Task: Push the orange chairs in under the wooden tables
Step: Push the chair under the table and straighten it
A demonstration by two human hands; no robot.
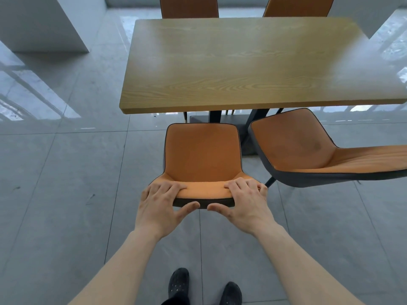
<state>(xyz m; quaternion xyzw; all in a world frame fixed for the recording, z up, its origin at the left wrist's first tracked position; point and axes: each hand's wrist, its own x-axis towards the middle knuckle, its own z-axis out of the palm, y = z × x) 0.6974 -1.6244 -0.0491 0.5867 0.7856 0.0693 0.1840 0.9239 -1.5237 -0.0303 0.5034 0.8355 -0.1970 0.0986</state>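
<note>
Both hands grip the top edge of the backrest of the near orange padded chair with dark piping (201, 154): the left hand (161, 206) curls its fingers (169, 187) over the orange front face near the left corner, thumb pressed to the dark back; the right hand (244, 202) mirrors it at the right corner, and the two thumb tips lie close together on the dark rear rim without meeting. Ahead of the fingertips the seat runs toward the rectangular light wooden table (242, 62), its front edge stopping short of the table's near edge, with a strip of glossy grey tiled floor (66, 172) showing between them and the table's dark base beyond. Just right of the right fingers sits a second orange chair (308, 146), turned at an angle and drawn out, its shell close beside the held chair. Left of the left fingers the floor lies open. Two more orange chair backs (189, 7) rise behind the table's far edge. Below the wrists stand two black shoes (178, 282).
</note>
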